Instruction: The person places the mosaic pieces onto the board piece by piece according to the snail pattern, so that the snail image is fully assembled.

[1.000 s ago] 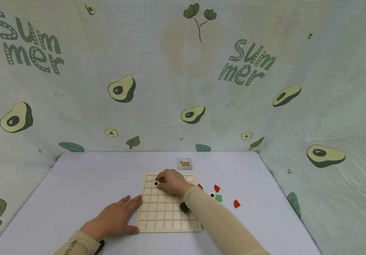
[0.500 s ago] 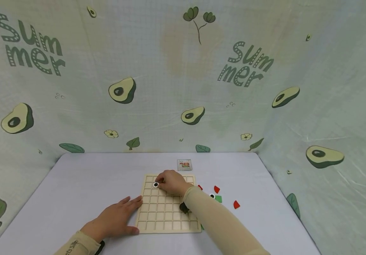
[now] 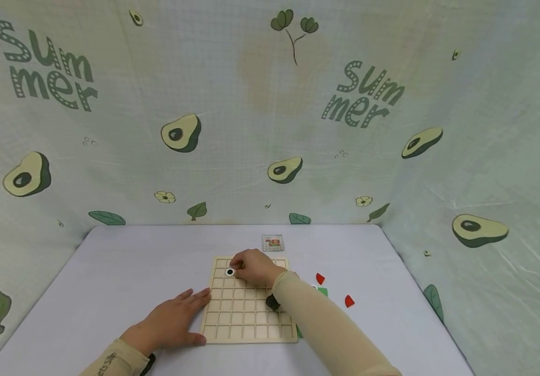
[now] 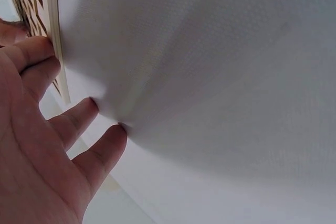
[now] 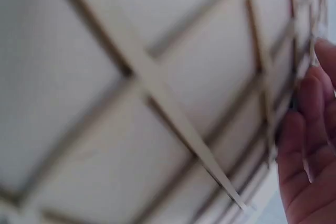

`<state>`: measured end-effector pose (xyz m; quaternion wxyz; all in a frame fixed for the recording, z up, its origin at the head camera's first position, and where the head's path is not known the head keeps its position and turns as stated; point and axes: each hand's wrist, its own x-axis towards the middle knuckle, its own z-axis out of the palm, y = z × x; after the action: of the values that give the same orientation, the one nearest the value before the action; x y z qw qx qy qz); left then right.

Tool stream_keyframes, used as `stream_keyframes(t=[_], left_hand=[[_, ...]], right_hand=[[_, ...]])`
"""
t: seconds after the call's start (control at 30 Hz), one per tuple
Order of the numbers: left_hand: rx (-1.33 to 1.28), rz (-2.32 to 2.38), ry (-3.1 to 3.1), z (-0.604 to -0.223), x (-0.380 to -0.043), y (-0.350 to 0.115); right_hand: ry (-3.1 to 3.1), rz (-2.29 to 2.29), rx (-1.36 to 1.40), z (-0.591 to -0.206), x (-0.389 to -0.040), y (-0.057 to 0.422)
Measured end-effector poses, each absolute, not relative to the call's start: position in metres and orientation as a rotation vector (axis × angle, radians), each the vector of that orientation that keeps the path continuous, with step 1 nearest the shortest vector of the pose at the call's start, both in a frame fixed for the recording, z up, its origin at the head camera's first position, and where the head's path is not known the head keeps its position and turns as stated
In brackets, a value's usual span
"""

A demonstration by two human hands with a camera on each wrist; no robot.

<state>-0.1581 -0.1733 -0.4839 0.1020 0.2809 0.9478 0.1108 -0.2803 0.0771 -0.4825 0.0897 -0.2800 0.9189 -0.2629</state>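
Touching one disc (image 3: 230,272): right fingers (image 3: 239,257)

Board (image 3: 237,317): pale cream wood, ruled into a grid of squares; seen close from the right wrist, the raised ribs show brown edges. Round piece (image 3: 230,272): white, black dot at centre. Two wedges (image 3: 349,301): bright red. Green piece (image 3: 323,291): plain mid-green. Card (image 3: 272,243): pale, fine grid, small red, orange and green figure; detail too small to read. Tabletop (image 3: 124,271): white with a faint lilac cast. Both sleeves (image 3: 331,324): beige, the left with dark lettering. Backdrop cloth (image 3: 232,68): pale grey-green, printed with yellow-green avocados, dark-pitted; green leaves; cream flowers; green "summer" lettering, dotted in white.
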Motion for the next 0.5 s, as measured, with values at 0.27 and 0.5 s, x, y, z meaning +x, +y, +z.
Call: stream_keyframes(t=[0.27, 0.5], left_hand=[[0.783, 0.321, 2.818, -0.483, -0.159, -0.170], [0.769, 0.327, 2.820, -0.488, -0.157, -0.171]], right_hand=[[2.708, -0.727, -0.837, -0.425, -0.278, 0.147], [2.723, -0.776, -0.571, -0.433, -0.240, 0.241]])
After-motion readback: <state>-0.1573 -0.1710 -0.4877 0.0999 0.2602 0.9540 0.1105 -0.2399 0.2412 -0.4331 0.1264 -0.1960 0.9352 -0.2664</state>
